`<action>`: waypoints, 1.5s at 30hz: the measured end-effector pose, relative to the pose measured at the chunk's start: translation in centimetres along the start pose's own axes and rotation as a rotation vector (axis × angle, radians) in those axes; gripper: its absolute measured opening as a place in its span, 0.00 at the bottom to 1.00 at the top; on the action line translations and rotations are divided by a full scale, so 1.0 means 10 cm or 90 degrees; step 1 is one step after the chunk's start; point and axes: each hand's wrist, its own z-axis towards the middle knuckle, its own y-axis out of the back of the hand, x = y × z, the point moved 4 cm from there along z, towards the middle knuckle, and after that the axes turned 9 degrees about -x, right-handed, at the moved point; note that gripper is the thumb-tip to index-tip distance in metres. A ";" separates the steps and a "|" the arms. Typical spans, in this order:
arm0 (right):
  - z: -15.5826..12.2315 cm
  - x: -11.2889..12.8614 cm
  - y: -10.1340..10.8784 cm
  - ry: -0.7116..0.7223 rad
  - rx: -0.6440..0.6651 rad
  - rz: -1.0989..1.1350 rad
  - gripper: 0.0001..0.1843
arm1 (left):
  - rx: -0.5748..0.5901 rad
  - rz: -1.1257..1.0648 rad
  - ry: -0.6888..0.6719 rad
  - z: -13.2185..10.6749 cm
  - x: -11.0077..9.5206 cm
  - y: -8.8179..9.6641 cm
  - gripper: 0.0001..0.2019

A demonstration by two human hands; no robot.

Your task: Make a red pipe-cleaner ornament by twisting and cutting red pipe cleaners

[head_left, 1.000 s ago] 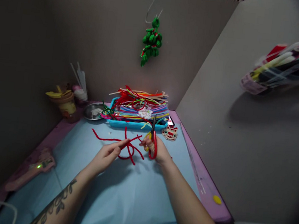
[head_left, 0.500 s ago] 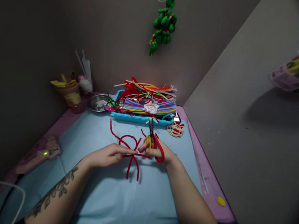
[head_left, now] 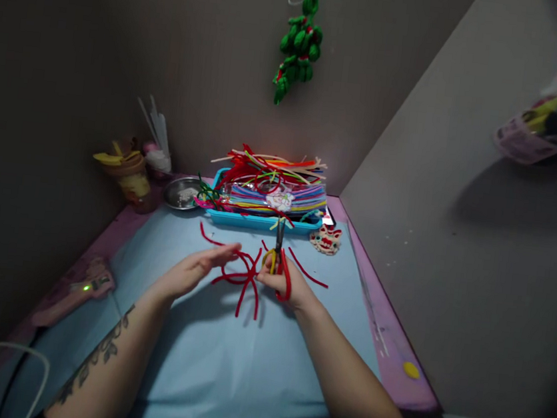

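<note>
My right hand (head_left: 294, 290) is closed around scissors (head_left: 280, 237) with red and yellow handles, blades pointing away from me. Its thumb and fingertips also pinch the edge of a star-like bunch of crossed red pipe cleaners (head_left: 249, 289), whose ends spread in several directions. My left hand (head_left: 193, 272) is open beside the bunch, fingers stretched toward its upper left part; whether they touch it I cannot tell. Another red pipe cleaner (head_left: 307, 273) lies on the blue sheet (head_left: 240, 372) right of the scissors, and one more red end (head_left: 206, 234) shows beyond my left fingers.
At the back, a blue tray (head_left: 261, 223) holds many coloured pipe cleaners. A metal bowl (head_left: 172, 195) and a brown cup (head_left: 134, 179) stand left of it, a lion-face piece (head_left: 326, 241) to its right. A pink glue gun (head_left: 75, 293) with a green light lies at left.
My left hand has lifted off the middle of the red bunch and moved up and left, fingers extended. My right hand with the scissors has shifted slightly left, exposing the loose pipe cleaner behind it.
</note>
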 end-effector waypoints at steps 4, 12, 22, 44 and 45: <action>0.02 0.03 0.04 0.060 -0.110 0.038 0.19 | -0.402 -0.247 0.099 0.05 0.21 0.11 0.25; -0.03 -0.03 -0.05 0.119 -0.175 0.036 0.18 | -0.256 -0.262 0.185 0.05 0.36 -0.40 0.33; -0.15 -0.04 -0.18 0.189 -0.118 -0.087 0.17 | -0.367 -0.118 0.158 0.06 0.30 -0.28 0.17; -0.22 0.04 -0.07 -0.027 0.339 -0.180 0.40 | 0.011 0.167 0.113 -0.06 -0.18 0.10 0.09; -0.21 0.02 -0.09 -0.033 0.326 -0.171 0.40 | 0.017 0.165 0.120 -0.06 -0.17 0.10 0.10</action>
